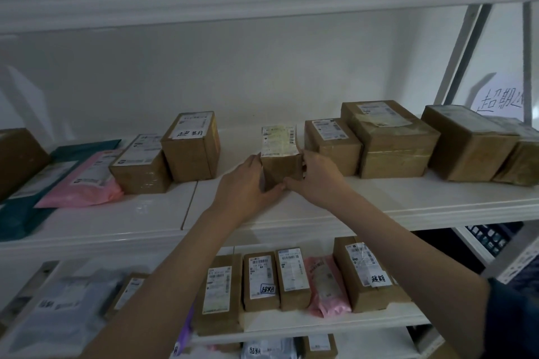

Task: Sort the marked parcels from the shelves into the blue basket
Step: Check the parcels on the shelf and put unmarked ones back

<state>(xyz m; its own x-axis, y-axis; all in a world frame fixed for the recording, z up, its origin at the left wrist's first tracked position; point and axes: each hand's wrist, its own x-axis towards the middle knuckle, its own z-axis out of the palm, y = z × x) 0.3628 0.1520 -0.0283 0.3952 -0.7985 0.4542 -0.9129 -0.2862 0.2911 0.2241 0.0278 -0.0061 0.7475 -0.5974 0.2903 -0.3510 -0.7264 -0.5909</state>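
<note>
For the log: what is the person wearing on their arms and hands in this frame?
Both hands are bare: no gloves, rings or watch show on the left hand or the right hand. Both forearms are uncovered too. A dark blue sleeve shows at the right upper arm, near the picture's lower right corner. No sleeve shows on the left arm within the frame.

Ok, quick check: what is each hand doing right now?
Left hand: grips the left side of the small brown cardboard box with a white label.
Right hand: grips the same box's right side.
</note>
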